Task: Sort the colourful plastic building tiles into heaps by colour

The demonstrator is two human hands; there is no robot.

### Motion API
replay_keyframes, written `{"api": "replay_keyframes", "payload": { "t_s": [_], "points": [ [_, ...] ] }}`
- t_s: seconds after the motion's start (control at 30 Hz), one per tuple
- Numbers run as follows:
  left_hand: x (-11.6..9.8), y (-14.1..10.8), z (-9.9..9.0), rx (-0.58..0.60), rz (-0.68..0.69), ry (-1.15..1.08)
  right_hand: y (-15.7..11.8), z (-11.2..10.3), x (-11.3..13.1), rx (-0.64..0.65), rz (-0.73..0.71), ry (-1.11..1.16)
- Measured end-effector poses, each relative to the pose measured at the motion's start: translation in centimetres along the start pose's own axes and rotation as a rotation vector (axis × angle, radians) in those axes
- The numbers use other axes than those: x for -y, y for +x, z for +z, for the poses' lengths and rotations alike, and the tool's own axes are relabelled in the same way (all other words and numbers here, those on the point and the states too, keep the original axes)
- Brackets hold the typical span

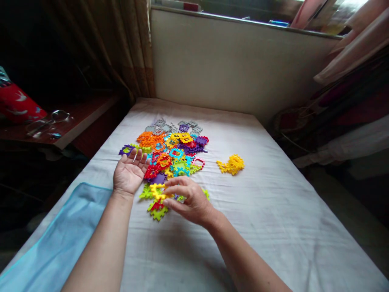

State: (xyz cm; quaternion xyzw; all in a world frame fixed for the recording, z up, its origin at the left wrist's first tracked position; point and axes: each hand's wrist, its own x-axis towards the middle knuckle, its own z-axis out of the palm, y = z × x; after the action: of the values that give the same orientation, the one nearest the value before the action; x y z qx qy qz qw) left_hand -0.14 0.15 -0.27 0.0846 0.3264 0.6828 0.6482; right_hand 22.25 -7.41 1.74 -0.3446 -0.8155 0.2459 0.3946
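Note:
Many flat plastic interlocking pieces with notched edges lie in a mixed heap [180, 166] on the bed sheet. My right hand [191, 198] holds a yellow interlocking piece [156, 191] between thumb and fingers, above the near end of the heap. Lime green pieces [158, 213] lie just below it. At the heap's left side my left hand [130, 172] is palm up, fingers apart, with nothing in it. Red pieces [152, 171] are close to its fingertips. A separate small pile of yellow pieces [233, 164] lies to the right.
Grey pieces [159, 126] and orange pieces [148, 139] lie at the far side of the heap. A light blue cloth [79, 219] covers the bed's left part. On a wooden table [88, 113] at left are glasses [60, 116] and a red container [20, 103]. Clothes hang at right.

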Motion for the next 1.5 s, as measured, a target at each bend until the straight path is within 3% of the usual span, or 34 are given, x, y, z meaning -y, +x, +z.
{"api": "replay_keyframes", "payload": {
  "t_s": [0.1, 0.2, 0.3, 0.4, 0.87, 1.0, 1.2, 1.37, 1.5],
  "points": [
    [0.0, 0.1, -0.1, 0.01, 0.004, 0.011, 0.0, -3.2, -2.7, -0.189, 0.08, -0.081],
    [0.0, 0.1, 0.0, -0.008, 0.003, 0.003, -0.8, -6.7, -6.6, -0.396, 0.256, -0.406],
    [0.0, 0.0, 0.2, -0.03, 0.0, -0.004, -2.0, -8.9, -9.8, -0.413, 0.445, -0.708],
    [0.0, 0.0, 0.2, -0.034, -0.003, 0.0, -2.8, -9.5, -11.3, -0.362, 0.535, -0.867],
    [0.1, 0.0, 0.1, -0.016, -0.004, 0.015, -2.7, -9.2, -10.8, -0.31, 0.62, -0.884],
    [0.1, 0.2, -0.3, 0.009, 0.006, 0.023, -1.3, -7.9, -9.1, -0.296, 0.532, -0.791],
    [0.1, 0.0, -0.2, 0.014, 0.005, 0.025, 2.3, -2.7, -5.4, -0.014, 0.222, -0.548],
    [0.0, -0.1, 0.0, 0.012, 0.004, 0.031, 3.6, -1.1, -4.4, 0.179, 0.265, -0.585],
    [0.0, 0.0, -0.1, 0.012, -0.002, 0.029, 2.5, -1.8, -4.7, 0.162, 0.326, -0.593]
  ]
}}
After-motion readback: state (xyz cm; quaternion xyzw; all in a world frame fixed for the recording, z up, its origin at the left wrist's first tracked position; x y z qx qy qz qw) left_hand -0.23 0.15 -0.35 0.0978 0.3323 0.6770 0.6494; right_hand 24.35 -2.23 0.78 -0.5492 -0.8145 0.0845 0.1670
